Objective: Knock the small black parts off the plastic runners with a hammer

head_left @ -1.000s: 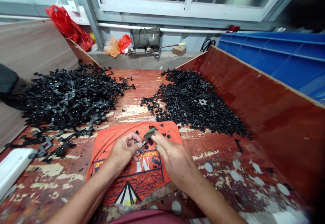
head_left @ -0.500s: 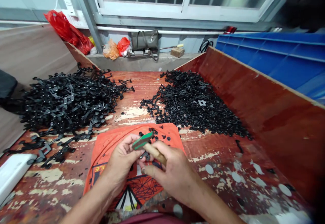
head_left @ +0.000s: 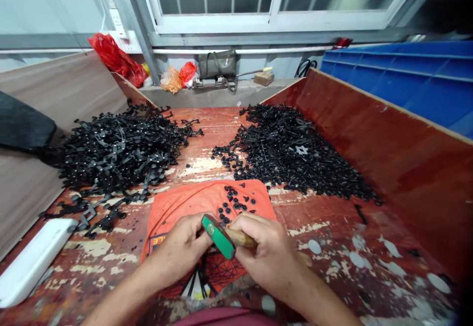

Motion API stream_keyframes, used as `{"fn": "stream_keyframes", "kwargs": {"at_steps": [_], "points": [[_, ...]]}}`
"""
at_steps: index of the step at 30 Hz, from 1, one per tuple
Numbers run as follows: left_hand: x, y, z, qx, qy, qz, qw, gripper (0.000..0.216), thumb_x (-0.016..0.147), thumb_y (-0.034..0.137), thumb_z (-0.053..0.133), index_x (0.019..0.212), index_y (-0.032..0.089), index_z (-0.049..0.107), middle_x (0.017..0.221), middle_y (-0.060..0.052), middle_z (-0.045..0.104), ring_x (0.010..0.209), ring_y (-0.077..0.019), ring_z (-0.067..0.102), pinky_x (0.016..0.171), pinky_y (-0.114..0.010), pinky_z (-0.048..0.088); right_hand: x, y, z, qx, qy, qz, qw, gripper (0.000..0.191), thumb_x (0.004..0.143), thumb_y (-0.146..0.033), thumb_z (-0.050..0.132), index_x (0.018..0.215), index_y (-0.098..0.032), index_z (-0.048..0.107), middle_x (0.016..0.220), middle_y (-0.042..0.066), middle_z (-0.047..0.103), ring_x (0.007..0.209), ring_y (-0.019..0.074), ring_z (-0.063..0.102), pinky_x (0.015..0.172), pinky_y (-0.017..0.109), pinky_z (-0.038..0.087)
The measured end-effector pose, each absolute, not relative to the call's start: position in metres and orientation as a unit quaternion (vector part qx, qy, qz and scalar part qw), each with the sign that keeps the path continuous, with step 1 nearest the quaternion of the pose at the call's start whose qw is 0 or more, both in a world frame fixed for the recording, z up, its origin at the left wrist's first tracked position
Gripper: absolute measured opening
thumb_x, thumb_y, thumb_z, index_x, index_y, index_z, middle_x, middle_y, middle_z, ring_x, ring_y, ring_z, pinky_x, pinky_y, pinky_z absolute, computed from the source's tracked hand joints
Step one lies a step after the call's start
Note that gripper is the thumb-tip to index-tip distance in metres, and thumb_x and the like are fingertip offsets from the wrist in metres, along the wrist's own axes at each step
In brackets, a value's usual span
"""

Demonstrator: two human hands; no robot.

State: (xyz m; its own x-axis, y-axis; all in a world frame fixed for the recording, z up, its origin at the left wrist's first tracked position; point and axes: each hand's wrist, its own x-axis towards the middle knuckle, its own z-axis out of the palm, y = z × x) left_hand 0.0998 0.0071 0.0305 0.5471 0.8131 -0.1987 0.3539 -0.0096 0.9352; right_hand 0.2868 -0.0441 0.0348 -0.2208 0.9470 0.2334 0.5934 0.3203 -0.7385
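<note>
My right hand grips a small hammer with a green head and a wooden handle, the head lying just over the fingers of my left hand. My left hand is curled on the orange cloth, pinching something small that the hammer head hides. Several loose black round pieces lie on the cloth just beyond both hands.
A heap of black linked plastic parts lies at the left, a heap of smaller black parts at the right. Red wooden walls fence the worn table. A white object sits at the left edge. Blue crates stand behind.
The hammer has swung down from a raised tilt onto the spot at my left fingers. Both hands have drawn nearer to me. The view has shifted slightly.
</note>
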Motion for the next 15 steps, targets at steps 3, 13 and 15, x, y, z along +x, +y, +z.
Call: {"fn": "stream_keyframes", "kwargs": {"at_steps": [3, 13, 15], "points": [[0.104, 0.003, 0.021, 0.599, 0.435, 0.232, 0.631, 0.017, 0.078, 0.029, 0.06, 0.067, 0.017, 0.055, 0.062, 0.004, 0.048, 0.059, -0.0106, 0.042, 0.055, -0.019, 0.035, 0.287, -0.05, 0.025, -0.524, -0.746, 0.262, 0.317, 0.019, 0.08, -0.004, 0.049, 0.076, -0.022, 0.051, 0.071, -0.004, 0.054, 0.064, 0.0119, 0.052, 0.059, 0.023, 0.033], [0.115, -0.011, 0.022, 0.435, 0.462, 0.211, 0.744, 0.019, 0.068, 0.03, 0.075, 0.071, 0.017, 0.062, 0.056, 0.006, 0.049, 0.047, -0.0055, 0.037, 0.05, -0.017, 0.036, 0.294, -0.058, 0.003, -0.513, -0.778, 0.215, 0.293, 0.028, 0.077, -0.002, 0.047, 0.093, -0.023, 0.057, 0.088, 0.001, 0.064, 0.079, 0.0154, 0.062, 0.07, 0.024, 0.045], [0.118, -0.014, 0.023, 0.392, 0.472, 0.249, 0.749, 0.021, 0.063, 0.028, 0.079, 0.068, 0.015, 0.063, 0.059, 0.004, 0.052, 0.05, -0.0053, 0.04, 0.052, -0.016, 0.036, 0.295, -0.059, 0.004, -0.51, -0.79, 0.192, 0.28, 0.031, 0.073, -0.001, 0.047, 0.093, -0.023, 0.057, 0.089, 0.002, 0.066, 0.08, 0.0164, 0.063, 0.071, 0.024, 0.046]]}}
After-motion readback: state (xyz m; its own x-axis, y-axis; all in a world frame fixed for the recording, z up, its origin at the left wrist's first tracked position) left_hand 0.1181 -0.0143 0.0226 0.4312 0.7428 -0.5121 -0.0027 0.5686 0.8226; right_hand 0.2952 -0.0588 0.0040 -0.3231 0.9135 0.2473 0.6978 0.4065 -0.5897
